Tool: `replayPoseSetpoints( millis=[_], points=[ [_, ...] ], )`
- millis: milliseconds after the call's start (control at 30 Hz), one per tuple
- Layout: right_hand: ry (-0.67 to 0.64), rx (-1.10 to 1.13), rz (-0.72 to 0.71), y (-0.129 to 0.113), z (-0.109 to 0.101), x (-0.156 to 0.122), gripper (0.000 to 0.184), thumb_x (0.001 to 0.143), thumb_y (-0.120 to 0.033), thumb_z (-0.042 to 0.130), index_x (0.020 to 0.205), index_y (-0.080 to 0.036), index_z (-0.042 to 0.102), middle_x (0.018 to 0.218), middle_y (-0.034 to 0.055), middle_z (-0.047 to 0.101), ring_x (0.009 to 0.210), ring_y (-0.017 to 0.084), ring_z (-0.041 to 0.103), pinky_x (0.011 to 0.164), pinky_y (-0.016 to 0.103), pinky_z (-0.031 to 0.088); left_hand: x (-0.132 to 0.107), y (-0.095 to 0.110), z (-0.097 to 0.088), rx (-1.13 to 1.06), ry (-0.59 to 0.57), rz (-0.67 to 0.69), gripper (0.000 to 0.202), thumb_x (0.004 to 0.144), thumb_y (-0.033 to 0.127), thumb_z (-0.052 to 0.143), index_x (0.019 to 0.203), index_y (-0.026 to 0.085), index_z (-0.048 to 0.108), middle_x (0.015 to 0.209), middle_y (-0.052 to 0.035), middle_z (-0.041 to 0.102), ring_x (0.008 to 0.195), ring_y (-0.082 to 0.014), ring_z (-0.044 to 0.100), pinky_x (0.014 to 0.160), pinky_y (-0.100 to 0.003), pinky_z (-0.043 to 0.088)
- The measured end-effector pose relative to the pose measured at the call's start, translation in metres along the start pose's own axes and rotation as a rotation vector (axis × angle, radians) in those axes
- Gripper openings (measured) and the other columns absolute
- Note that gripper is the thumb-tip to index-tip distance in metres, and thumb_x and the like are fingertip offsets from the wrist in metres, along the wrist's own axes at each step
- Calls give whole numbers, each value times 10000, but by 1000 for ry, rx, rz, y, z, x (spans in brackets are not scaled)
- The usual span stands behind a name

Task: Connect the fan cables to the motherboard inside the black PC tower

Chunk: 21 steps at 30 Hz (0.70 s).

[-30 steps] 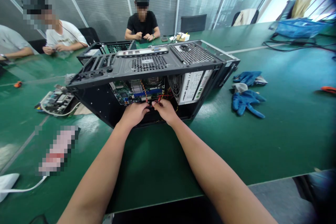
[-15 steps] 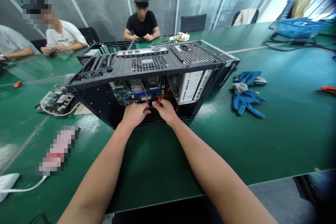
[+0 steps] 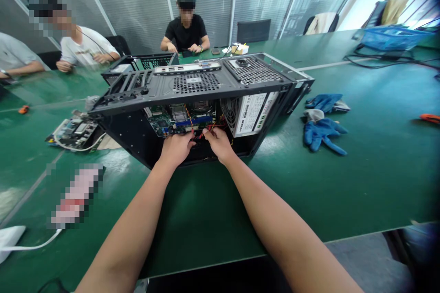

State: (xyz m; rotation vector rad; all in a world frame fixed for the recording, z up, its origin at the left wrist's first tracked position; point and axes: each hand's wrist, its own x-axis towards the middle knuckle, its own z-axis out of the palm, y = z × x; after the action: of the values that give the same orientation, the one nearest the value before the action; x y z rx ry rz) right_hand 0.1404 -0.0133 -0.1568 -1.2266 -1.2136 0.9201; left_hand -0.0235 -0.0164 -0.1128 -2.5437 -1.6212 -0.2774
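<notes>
An open black computer case (image 3: 120,135) lies on its side in front of me, with a motherboard (image 3: 160,123) inside. At its right end sits a power supply (image 3: 254,114) with a white label and a fan. Both of my hands reach into the opening. My left hand (image 3: 177,149) is closed on the red and black cables (image 3: 199,137) below the board. Close beside it on the right, my right hand (image 3: 218,144) pinches the same bundle. The cable ends are hidden behind my fingers. A yellow and black twisted wire (image 3: 189,116) runs down across the board.
Blue work gloves (image 3: 323,132) lie right of the case on the green table (image 3: 378,183). To the left are a loose circuit board (image 3: 77,130) and a blurred-out phone-like object (image 3: 79,197) on a white cable. Another case frame (image 3: 158,61) stands behind. Co-workers sit across the table.
My right hand has shifted slightly right and up along the cables, showing more red wire between the hands. My left hand stays nearly in place. A co-worker at left has moved their hands apart.
</notes>
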Motion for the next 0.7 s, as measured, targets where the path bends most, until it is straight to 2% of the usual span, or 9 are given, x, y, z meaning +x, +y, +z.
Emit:
replayPoseSetpoints(
  millis=[167, 333, 500, 700],
  points=[
    [-15, 65, 62, 3, -1, 1, 337, 795, -512, 577, 660, -207, 529, 603, -20, 513, 587, 141, 478, 588, 288, 373, 0, 2, 0, 4, -4, -1, 217, 886, 327, 616, 1077, 246, 680, 1042, -73, 728, 936, -290, 687, 790, -402, 538],
    [40, -55, 37, 8, -1, 3, 354, 792, -537, 569, 639, -224, 507, 554, -30, 437, 595, 156, 450, 579, 291, 372, -1, 5, 2, 3, -7, -13, 193, 873, 346, 637, 1032, 246, 680, 965, -59, 741, 890, -276, 696, 785, -389, 532],
    [62, -104, 13, 7, 0, 3, 364, 805, -546, 553, 634, -230, 497, 566, -17, 446, 622, 171, 462, 594, 302, 376, -2, 5, 7, -8, 7, -21, 204, 890, 362, 610, 1057, 259, 664, 1004, -56, 734, 890, -264, 691, 759, -375, 527],
    [-29, 72, 48, 4, -1, 1, 344, 792, -539, 574, 693, -214, 526, 600, -22, 490, 589, 139, 467, 572, 281, 372, -3, 3, 8, -71, -2, -10, 235, 905, 331, 583, 1114, 241, 643, 1071, -69, 716, 933, -247, 680, 771, -345, 527]
  ],
)
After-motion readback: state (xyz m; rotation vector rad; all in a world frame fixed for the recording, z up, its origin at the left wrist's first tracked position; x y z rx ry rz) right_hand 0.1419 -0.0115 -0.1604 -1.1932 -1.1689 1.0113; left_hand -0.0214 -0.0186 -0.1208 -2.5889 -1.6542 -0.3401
